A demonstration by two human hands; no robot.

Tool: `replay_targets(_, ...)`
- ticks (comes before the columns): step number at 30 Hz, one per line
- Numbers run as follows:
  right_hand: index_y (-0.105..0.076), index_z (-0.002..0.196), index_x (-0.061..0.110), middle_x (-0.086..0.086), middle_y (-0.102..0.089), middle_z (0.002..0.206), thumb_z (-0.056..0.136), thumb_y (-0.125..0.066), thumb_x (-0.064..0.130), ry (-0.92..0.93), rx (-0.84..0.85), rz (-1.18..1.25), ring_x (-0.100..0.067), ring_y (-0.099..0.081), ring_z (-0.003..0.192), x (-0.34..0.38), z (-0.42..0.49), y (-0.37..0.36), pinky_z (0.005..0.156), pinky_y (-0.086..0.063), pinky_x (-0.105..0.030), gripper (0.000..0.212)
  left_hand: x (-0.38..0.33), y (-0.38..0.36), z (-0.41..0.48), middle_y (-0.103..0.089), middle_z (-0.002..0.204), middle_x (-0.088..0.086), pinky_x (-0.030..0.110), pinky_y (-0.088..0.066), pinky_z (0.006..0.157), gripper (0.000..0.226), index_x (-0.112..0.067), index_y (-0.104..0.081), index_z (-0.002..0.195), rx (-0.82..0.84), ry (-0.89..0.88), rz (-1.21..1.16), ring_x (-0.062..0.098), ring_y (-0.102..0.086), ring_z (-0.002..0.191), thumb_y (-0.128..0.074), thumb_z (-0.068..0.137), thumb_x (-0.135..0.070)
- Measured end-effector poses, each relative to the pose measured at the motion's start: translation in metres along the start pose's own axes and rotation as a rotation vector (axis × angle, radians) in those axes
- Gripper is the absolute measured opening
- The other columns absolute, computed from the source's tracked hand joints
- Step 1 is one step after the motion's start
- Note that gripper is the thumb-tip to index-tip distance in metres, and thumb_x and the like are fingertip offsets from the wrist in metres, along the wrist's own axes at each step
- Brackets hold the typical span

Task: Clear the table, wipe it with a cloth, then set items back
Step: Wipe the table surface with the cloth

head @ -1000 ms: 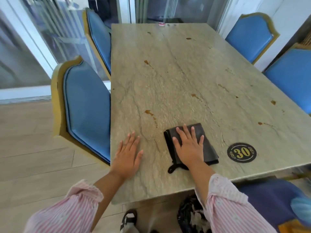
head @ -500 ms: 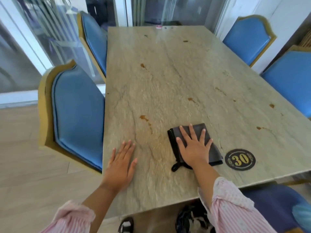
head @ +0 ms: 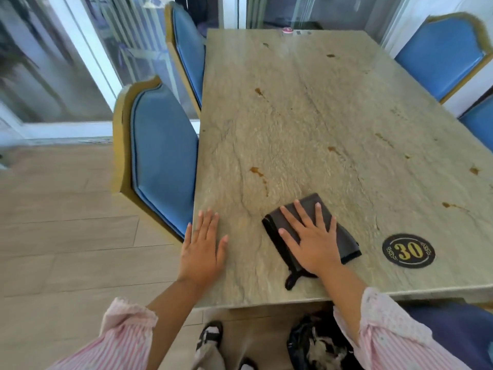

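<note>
fingers still splayed on cloth (unmoved).

Restaurant or café dining room. Evidence: long stone-look counter bearing round black number badge with gold "30", as used for numbered seating. Matching blue padded chairs with gold frames line both sides: near left chair, far left chair, right chair. Brown spill stains scattered over top. Pale wood-plank floor; large glass panels along left side.
</note>
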State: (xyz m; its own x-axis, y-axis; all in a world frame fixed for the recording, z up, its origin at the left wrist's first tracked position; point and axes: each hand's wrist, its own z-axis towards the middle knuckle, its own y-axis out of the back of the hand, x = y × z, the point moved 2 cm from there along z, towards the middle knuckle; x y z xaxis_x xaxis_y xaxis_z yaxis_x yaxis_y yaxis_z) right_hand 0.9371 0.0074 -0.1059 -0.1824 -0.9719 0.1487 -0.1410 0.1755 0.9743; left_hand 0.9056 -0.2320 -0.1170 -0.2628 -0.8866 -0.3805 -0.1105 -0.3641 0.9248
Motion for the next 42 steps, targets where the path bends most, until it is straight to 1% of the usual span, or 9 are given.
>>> replay_targets(5, 0.005, 0.146, 0.044, 0.006, 0.010, 0.159, 0.093, -0.007, 0.059, 0.047, 0.004, 0.027, -0.040, 0.016, 0.142, 0.076, 0.016, -0.009, 0.109, 0.008, -0.064, 0.057, 0.011, 0.000, -0.024, -0.007, 0.158, -0.007, 0.028, 0.002, 0.118, 0.078, -0.021, -0.010, 0.149, -0.065, 0.156, -0.184, -0.002, 0.008, 0.138, 0.002, 0.082, -0.060)
replay_targets(9, -0.016, 0.143, 0.050, 0.005, -0.025, 0.155, 0.094, -0.006, 0.059, 0.351, -0.019, -0.079, -0.044, -0.020, 0.140, 0.100, -0.032, -0.021, 0.104, -0.010, -0.066, 0.050, 0.017, 0.003, -0.034, -0.008, 0.157, -0.009, 0.024, 0.002, 0.116, 0.078, -0.023, -0.012, 0.148, -0.075, 0.175, -0.232, -0.003, 0.006, 0.139, 0.002, 0.082, -0.062)
replay_targets(11, -0.004, 0.138, 0.060, 0.013, -0.008, 0.157, 0.091, -0.003, 0.063, 0.408, -0.003, -0.056, -0.040, -0.001, 0.143, 0.076, -0.038, -0.020, 0.108, 0.004, -0.062, 0.047, 0.016, 0.003, -0.034, -0.001, 0.154, -0.015, 0.024, 0.004, 0.116, 0.083, -0.025, -0.008, 0.148, -0.060, 0.124, -0.196, -0.003, 0.009, 0.139, 0.010, 0.080, -0.068)
replay_targets(13, 0.008, 0.134, 0.064, 0.019, 0.011, 0.154, 0.087, -0.001, 0.066, 0.310, 0.014, -0.018, -0.033, 0.016, 0.144, 0.050, -0.028, -0.016, 0.111, 0.011, -0.059, 0.047, 0.013, 0.002, -0.032, 0.005, 0.149, -0.021, 0.023, 0.007, 0.115, 0.083, -0.028, -0.003, 0.148, -0.033, 0.081, -0.152, -0.003, 0.012, 0.139, 0.017, 0.078, -0.068)
replay_targets(17, 0.004, 0.141, 0.055, 0.010, 0.011, 0.158, 0.090, -0.004, 0.064, 0.080, -0.008, 0.019, -0.037, 0.017, 0.143, 0.066, 0.024, -0.010, 0.110, 0.005, -0.067, 0.052, 0.014, 0.001, -0.032, 0.007, 0.150, -0.020, 0.021, 0.010, 0.115, 0.077, -0.028, -0.002, 0.147, -0.024, 0.052, -0.149, -0.003, 0.013, 0.140, 0.013, 0.082, -0.064)
replay_targets(24, -0.001, 0.141, 0.055, 0.017, 0.009, 0.155, 0.089, -0.008, 0.064, 0.271, -0.023, 0.026, -0.031, 0.013, 0.145, 0.088, -0.005, -0.018, 0.109, 0.015, -0.056, 0.053, 0.004, 0.011, 0.000, 0.009, 0.153, -0.014, 0.017, 0.013, 0.114, 0.072, -0.026, 0.007, 0.145, -0.050, -0.005, -0.133, -0.002, 0.019, 0.140, 0.013, 0.083, -0.062)
replay_targets(31, 0.005, 0.144, 0.051, 0.012, 0.013, 0.158, 0.093, -0.009, 0.060, -0.146, 0.024, 0.066, -0.030, 0.019, 0.144, 0.029, 0.081, 0.008, 0.112, 0.007, -0.063, 0.053, 0.009, 0.012, 0.081, 0.007, 0.158, -0.007, 0.024, 0.012, 0.114, 0.075, -0.021, 0.004, 0.149, 0.010, -0.056, -0.071, 0.001, 0.020, 0.139, 0.005, 0.083, -0.056)
replay_targets(38, 0.008, 0.140, 0.057, 0.019, 0.018, 0.153, 0.091, -0.009, 0.063, 0.035, -0.007, 0.045, -0.028, 0.019, 0.144, 0.064, 0.056, -0.001, 0.112, 0.011, -0.059, 0.052, 0.013, 0.006, 0.090, 0.004, 0.159, -0.006, 0.025, 0.011, 0.115, 0.074, -0.019, 0.002, 0.149, 0.040, -0.014, -0.090, 0.001, 0.017, 0.140, 0.002, 0.085, -0.057)
replay_targets(42, 0.007, 0.141, 0.055, 0.016, 0.016, 0.155, 0.090, -0.009, 0.063, -0.159, 0.001, 0.040, -0.026, 0.018, 0.144, 0.017, 0.078, 0.010, 0.112, 0.008, -0.060, 0.054, 0.013, 0.006, 0.092, 0.004, 0.158, -0.008, 0.024, 0.011, 0.115, 0.076, -0.020, 0.002, 0.149, 0.044, -0.015, -0.106, 0.001, 0.018, 0.140, 0.004, 0.083, -0.057)
